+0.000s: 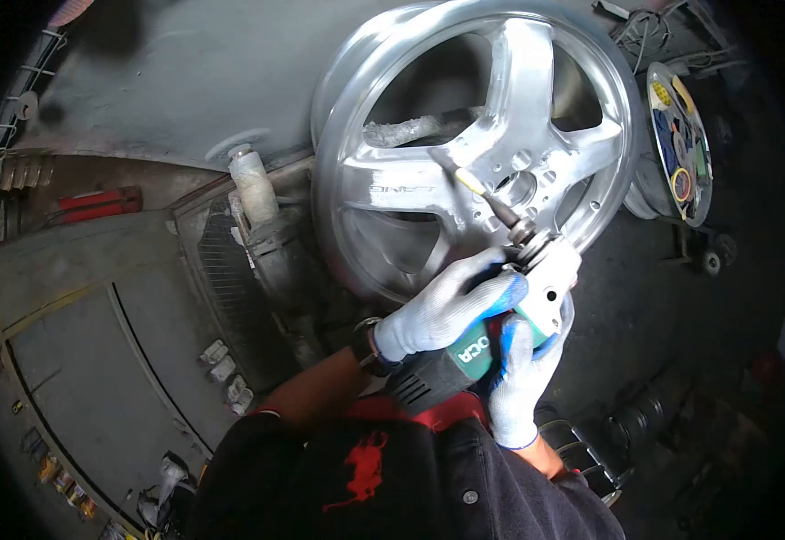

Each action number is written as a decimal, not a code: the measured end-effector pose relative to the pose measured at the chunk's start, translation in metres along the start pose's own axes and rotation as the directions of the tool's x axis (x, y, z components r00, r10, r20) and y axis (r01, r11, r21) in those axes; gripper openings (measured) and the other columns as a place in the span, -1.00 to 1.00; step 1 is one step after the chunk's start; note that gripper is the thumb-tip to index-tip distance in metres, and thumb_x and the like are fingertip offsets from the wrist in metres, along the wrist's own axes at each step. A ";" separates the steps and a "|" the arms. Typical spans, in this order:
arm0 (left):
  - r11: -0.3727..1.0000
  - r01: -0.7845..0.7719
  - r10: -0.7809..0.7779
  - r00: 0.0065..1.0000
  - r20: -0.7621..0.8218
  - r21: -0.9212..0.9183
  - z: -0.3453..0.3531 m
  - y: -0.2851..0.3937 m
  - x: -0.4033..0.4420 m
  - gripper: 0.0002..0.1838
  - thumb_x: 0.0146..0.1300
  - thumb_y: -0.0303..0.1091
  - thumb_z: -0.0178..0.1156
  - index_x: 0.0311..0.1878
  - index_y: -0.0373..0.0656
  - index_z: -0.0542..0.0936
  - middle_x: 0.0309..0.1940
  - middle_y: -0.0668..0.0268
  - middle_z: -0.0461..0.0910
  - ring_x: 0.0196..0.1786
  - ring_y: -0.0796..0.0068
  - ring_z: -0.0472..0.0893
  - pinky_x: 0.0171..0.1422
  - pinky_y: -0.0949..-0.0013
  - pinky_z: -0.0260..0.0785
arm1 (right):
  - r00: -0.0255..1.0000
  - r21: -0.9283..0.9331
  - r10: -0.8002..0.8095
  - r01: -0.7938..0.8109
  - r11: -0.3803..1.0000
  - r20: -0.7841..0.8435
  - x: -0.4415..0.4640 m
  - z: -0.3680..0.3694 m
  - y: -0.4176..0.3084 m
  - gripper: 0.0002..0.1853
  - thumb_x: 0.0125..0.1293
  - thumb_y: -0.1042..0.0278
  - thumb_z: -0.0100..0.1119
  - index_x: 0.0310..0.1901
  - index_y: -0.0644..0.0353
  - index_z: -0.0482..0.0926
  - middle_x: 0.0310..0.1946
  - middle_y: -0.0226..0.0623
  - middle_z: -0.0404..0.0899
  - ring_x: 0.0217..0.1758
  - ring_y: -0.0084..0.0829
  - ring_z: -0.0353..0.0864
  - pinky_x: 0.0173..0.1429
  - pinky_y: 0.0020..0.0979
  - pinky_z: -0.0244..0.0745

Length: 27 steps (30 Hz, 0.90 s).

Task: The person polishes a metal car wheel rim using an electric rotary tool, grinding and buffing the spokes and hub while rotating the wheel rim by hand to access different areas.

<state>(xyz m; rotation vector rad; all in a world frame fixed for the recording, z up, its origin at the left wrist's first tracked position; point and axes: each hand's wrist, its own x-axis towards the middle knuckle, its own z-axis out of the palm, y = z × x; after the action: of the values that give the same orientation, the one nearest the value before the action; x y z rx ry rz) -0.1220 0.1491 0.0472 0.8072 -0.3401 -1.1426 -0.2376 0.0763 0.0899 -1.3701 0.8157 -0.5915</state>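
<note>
An angle grinder (472, 353) with a green and dark body and a whitish gear head is held in front of my chest. My left hand (442, 310), in a white glove with blue coating, closes on the grinder near its head. My right hand (529, 378), gloved the same way, grips it from the other side. A tapered metal attachment (503, 213) with a pale tip extends from the grinder toward the wheel. Beyond it stands a bare silver alloy wheel (523, 81) with wide spokes; whether the tip touches a spoke, I cannot tell.
A whitish cylinder (253, 187) on a dark machine stands left of the wheel. At the right, a round tray (700, 162) holds several small coloured items. A red object (100, 205) lies at the far left. Dark round objects (636, 414) sit at the lower right.
</note>
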 end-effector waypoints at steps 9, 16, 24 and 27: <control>1.000 -0.024 0.024 1.000 -0.016 0.010 -0.008 -0.008 -0.007 -0.49 0.48 -0.33 0.04 0.39 -0.41 0.29 0.18 0.23 0.51 0.23 0.56 0.43 0.36 0.43 0.24 | 1.000 0.029 0.005 -0.006 1.000 0.029 -0.005 0.006 0.002 -0.18 0.20 0.44 0.32 0.44 0.32 0.09 0.21 -0.16 0.35 0.23 -0.41 0.39 0.35 -0.33 0.28; 0.985 -0.159 0.169 0.973 -0.159 0.073 -0.007 0.018 -0.039 -0.62 0.50 -0.41 0.03 0.29 -0.38 0.37 0.05 0.32 0.53 0.12 0.64 0.46 0.29 0.48 0.30 | 0.986 0.070 0.085 -0.096 0.993 0.141 -0.010 0.023 0.002 -0.08 0.06 0.48 0.39 0.44 0.28 0.08 0.18 -0.18 0.38 0.22 -0.40 0.43 0.32 -0.31 0.37; 0.984 -0.175 0.178 0.976 -0.123 0.040 -0.001 0.013 -0.025 -0.64 0.50 -0.39 0.05 0.28 -0.33 0.41 0.08 0.32 0.52 0.15 0.64 0.45 0.29 0.46 0.30 | 0.992 0.023 0.028 -0.031 0.999 0.123 -0.005 0.014 -0.001 -0.12 0.12 0.43 0.35 0.44 0.32 0.08 0.20 -0.15 0.37 0.25 -0.39 0.39 0.36 -0.30 0.30; 0.995 -0.098 0.098 0.993 -0.061 0.000 0.002 0.007 -0.007 -0.64 0.51 -0.28 0.07 0.23 -0.31 0.45 0.02 0.29 0.56 0.12 0.61 0.48 0.27 0.44 0.32 | 1.000 -0.004 -0.015 0.015 1.000 0.025 -0.002 0.005 -0.001 -0.16 0.20 0.38 0.36 0.44 0.34 0.10 0.22 -0.13 0.36 0.26 -0.39 0.39 0.37 -0.31 0.28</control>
<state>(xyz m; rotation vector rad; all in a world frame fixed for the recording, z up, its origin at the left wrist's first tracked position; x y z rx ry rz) -0.1217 0.1559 0.0550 0.8121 -0.3236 -1.0242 -0.2349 0.0802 0.0913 -1.3859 0.7874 -0.5837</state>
